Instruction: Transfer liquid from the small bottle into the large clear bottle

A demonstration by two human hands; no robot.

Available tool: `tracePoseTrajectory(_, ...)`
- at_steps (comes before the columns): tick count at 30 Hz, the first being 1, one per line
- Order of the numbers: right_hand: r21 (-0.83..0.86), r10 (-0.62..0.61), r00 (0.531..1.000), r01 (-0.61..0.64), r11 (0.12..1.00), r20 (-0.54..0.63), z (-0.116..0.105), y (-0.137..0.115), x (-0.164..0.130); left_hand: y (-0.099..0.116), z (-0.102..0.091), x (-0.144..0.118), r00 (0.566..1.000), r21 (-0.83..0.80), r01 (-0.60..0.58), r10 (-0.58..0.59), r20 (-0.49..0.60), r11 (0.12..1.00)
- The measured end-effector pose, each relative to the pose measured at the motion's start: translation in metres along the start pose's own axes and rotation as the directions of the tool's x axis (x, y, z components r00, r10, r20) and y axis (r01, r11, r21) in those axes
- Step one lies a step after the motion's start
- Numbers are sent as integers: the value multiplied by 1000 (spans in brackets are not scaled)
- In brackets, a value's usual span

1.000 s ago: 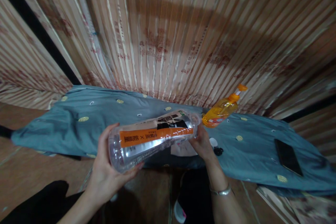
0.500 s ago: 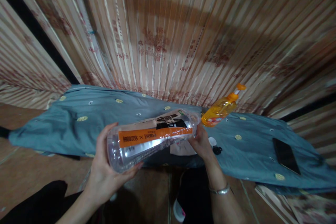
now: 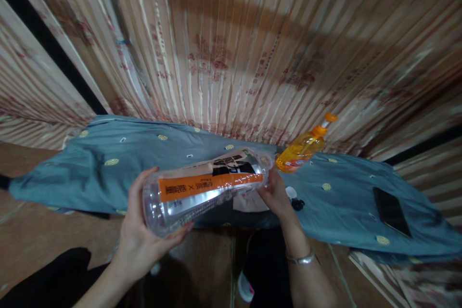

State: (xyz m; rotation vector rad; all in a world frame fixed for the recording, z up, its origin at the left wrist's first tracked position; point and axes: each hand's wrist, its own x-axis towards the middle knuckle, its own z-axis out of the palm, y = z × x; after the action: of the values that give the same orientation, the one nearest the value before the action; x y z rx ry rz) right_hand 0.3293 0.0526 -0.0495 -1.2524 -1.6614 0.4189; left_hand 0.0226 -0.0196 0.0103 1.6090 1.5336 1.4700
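A large clear plastic bottle [image 3: 202, 187] with an orange and black label lies almost level in front of me, its base toward me. My left hand [image 3: 144, 236] cups the base from below. My right hand [image 3: 276, 195] grips the far neck end, which its fingers hide. A silver bracelet [image 3: 300, 259] circles my right wrist. An orange pump bottle [image 3: 305, 147] stands just past the clear bottle's far end on the blue cloth [image 3: 108, 168].
The blue cloth covers a low surface in front of a striped curtain [image 3: 231, 48]. A dark phone [image 3: 391, 211] lies on it at the right. A white cap [image 3: 289, 193], a small black item [image 3: 298, 204] and a white paper [image 3: 247, 202] sit near my right hand.
The bottle and both hands have drifted slightly left and down in view; the grip is the same.
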Motion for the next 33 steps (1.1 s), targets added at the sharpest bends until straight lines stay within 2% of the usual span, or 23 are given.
tracePoseTrajectory(13,18,2,1000,-2,1000,-12,2,0,0,1,1,-1,1000,10,-10,10,-17,1000)
tracePoseTrajectory(19,-2,-6,1000,6,1000,-21,2,2,-1,-14,-9,5,978,111,-190,179,104,975)
tracePoseTrajectory(21,4,-17,1000,17,1000,-11,2,3,-1,-16,-11,6,973,119,-213,200,116,970)
tracePoseTrajectory(29,-12,-24,1000,24,1000,11,0,5,-1,-15,-9,5,981,101,-168,156,118,981)
tracePoseTrajectory(33,1,-6,1000,6,1000,7,1,5,-2,-15,-9,6,976,103,-192,179,121,976)
